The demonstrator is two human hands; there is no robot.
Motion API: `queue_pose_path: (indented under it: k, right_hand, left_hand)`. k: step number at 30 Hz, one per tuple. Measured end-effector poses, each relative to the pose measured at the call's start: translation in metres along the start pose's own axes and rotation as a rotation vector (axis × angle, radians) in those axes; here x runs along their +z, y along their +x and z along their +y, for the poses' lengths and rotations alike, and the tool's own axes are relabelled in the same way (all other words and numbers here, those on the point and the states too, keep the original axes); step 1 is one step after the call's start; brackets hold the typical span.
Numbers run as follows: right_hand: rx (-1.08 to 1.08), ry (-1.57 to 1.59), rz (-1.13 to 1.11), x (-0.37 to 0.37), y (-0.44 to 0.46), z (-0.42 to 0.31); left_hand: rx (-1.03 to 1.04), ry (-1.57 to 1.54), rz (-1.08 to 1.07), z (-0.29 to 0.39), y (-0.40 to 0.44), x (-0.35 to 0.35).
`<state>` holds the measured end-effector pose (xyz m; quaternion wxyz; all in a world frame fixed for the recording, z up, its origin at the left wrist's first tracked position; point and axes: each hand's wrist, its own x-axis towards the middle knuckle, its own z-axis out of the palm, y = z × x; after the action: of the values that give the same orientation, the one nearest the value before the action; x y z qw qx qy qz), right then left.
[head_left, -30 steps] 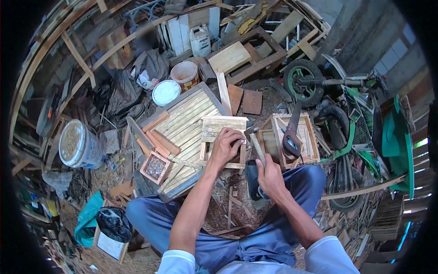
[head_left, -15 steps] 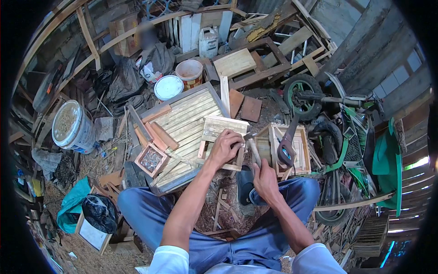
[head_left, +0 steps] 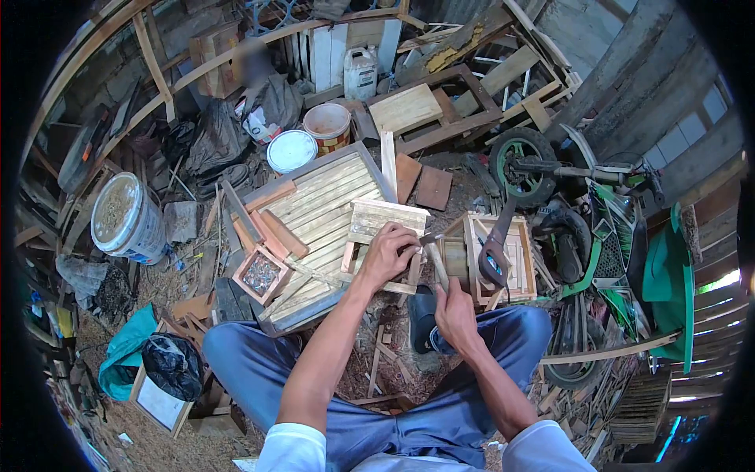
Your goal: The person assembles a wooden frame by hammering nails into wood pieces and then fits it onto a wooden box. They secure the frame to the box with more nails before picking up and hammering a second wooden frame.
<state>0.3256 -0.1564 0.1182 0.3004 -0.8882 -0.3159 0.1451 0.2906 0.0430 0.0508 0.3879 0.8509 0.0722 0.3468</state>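
A small wooden frame with a slatted top lies on the slatted wooden panel before me. My left hand is closed over its right side, fingers curled at the edge. Whether a nail is between the fingertips is too small to tell. My right hand grips a hammer by its wooden handle. The hammer's head is at the frame's right edge, close beside my left fingertips. On the panel's left side sits a small wooden box of nails, near several loose wood strips.
A handsaw rests on a wooden box frame right of the hammer. Farther right stands a green motorbike. Buckets and a white lidded pail stand left and behind. Wood scraps litter the floor between my legs.
The hammer has shifted slightly, its head a little lower and closer to my left fingers. My right hand has moved slightly left. The left hand and the wooden frame have stayed put.
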Motion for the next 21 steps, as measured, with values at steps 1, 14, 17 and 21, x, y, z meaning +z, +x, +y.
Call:
queue_pose_path:
  k: [1,14,17,21]
  right_hand:
    - [0.009,0.04,0.009,-0.002,-0.002,-0.003]
    - [-0.012,-0.015,-0.009,0.006,0.002,0.005]
    - [-0.016,0.065,0.025,0.0,-0.004,-0.006]
    - [0.015,-0.023,-0.028,0.007,-0.001,0.006]
  left_hand:
    - [-0.003,-0.006,-0.005,0.0,-0.001,0.0]
    - [-0.018,-0.005,0.001,0.005,-0.003,0.001]
    - [-0.016,-0.013,0.0,0.004,-0.002,-0.002]
    - [-0.023,-0.009,0.009,0.006,-0.001,-0.001]
